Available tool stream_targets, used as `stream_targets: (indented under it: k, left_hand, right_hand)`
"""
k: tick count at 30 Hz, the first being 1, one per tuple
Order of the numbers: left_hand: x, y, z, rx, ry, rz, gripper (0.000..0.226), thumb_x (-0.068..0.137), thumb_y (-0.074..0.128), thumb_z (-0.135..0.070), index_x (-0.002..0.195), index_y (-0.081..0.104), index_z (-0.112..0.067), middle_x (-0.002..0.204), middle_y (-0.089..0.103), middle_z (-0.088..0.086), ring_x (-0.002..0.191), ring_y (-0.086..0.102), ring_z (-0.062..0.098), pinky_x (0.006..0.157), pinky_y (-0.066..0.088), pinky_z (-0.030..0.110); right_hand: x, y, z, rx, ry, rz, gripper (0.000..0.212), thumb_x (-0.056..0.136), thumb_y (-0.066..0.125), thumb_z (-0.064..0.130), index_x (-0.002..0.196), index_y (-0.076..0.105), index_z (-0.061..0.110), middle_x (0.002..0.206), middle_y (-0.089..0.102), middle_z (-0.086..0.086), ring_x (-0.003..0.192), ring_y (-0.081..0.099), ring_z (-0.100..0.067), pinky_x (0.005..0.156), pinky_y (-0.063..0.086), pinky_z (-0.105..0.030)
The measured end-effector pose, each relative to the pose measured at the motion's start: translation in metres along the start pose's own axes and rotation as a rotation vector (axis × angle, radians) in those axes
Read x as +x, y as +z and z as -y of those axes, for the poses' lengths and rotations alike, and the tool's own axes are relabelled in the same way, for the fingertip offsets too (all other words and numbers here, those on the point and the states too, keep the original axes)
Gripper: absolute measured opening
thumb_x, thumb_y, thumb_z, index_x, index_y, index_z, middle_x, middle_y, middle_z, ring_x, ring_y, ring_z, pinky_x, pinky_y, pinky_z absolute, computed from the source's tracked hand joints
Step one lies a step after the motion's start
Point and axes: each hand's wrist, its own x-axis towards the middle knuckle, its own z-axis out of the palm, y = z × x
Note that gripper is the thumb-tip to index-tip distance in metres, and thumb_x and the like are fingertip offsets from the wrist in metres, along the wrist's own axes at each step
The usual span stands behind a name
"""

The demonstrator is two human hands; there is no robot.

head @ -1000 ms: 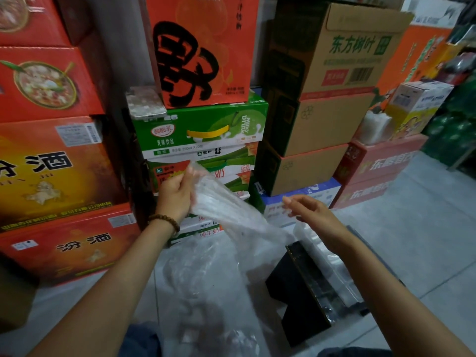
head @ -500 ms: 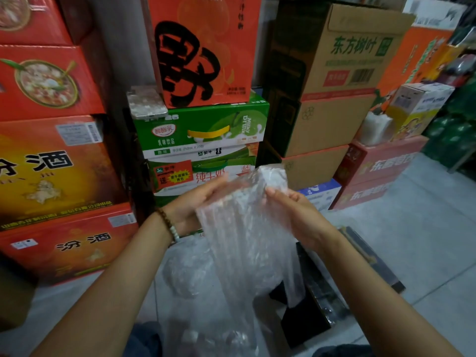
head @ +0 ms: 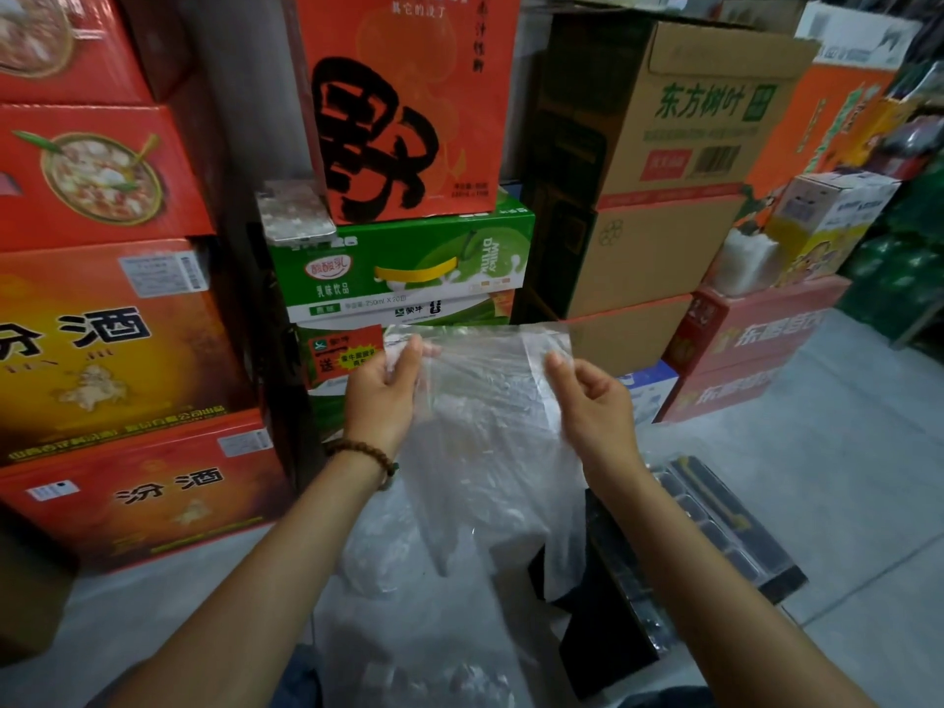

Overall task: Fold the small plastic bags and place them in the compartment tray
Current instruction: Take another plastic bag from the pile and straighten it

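**Bag Spread for Folding**

The left hand and right hand each pinch an upper corner of the thin, clear, rectangular plastic bag. They hold it taut in the air before the stacked cartons. Stretching the top edge probably flattens the film for a clean fold. The black plastic compartment tray sits below the right hand, close for placement.

- The plastic bag is clear and colourless, crinkled.
- The compartment tray is black.
- The bead bracelet is brown.
- The tall carton is orange-red with a bold black brush character.
- The milk drink carton is green and white with a yellow banana.
- The cardboard box is brown with green lettering and a red label.
- The floor tiles are pale grey.
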Motion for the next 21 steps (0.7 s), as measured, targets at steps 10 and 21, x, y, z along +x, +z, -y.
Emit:
stream_targets:
  k: [10, 21]
  left_hand:
    - [-0.001, -0.002, -0.005, -0.001, 0.007, 0.029, 0.034, 0.098, 0.047, -0.032, 0.070, 0.057, -0.016, 0.056, 0.047, -0.010, 0.049, 0.038, 0.000, 0.044, 0.030, 0.008]
    - [-0.001, -0.005, -0.002, 0.136, 0.078, -0.092, 0.022, 0.091, 0.060, -0.030, 0.112, 0.057, -0.023, 0.106, 0.058, -0.009, 0.090, 0.054, 0.001, 0.073, 0.043, 0.013]
  right_hand:
    - [0.005, -0.003, 0.000, 0.021, 0.182, 0.058, 0.063, 0.092, 0.060, 0.044, 0.092, 0.058, -0.019, 0.073, 0.058, -0.029, 0.069, 0.054, -0.024, 0.063, 0.044, -0.031]
    - [0.012, -0.005, 0.007, 0.343, 0.295, 0.235, 0.038, 0.101, 0.043, 0.023, 0.123, 0.062, -0.001, 0.117, 0.069, -0.016, 0.108, 0.067, -0.025, 0.080, 0.057, -0.024]
